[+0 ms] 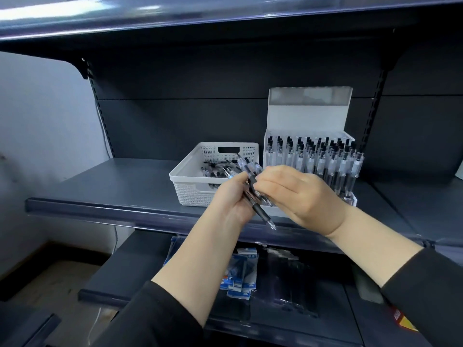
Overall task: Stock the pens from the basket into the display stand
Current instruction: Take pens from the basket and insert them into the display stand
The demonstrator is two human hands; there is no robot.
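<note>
A white perforated basket (190,179) stands on the dark shelf with several loose pens (215,170) lying in it. Right of it stands the white display stand (308,121), its rows filled with upright clear pens with black caps (323,156). In front of the basket my left hand (231,196) grips a bundle of several clear pens (261,214), tips pointing down to the right. My right hand (298,194) meets it from the right and pinches one pen of the bundle near its upper part. The stand's lower front is hidden behind my right hand.
The dark shelf (120,186) stretches left of the basket. A lower shelf holds blue-and-white packets (240,276) and dark clear-wrapped packs (288,284). Another shelf overhangs above. A pale wall lies to the left.
</note>
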